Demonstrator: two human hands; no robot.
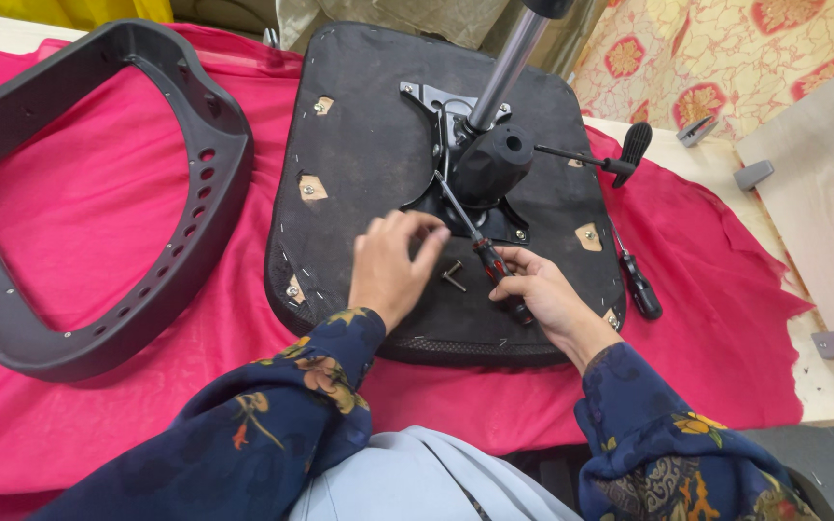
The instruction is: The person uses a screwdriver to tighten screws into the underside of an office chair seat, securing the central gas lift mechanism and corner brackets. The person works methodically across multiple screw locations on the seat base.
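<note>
An upturned black chair seat lies on a red cloth, its metal mechanism plate and gas cylinder pointing up. My right hand grips a red-and-black screwdriver whose shaft reaches toward the base of the mechanism. My left hand rests on the seat underside, fingers curled, touching the fabric beside a loose bolt. Both sleeves are dark blue with a floral print.
A black chair back frame lies at the left on the cloth. A second black-handled screwdriver lies at the seat's right edge. A lever with a black paddle sticks out right. Wooden boards with grey brackets lie further right.
</note>
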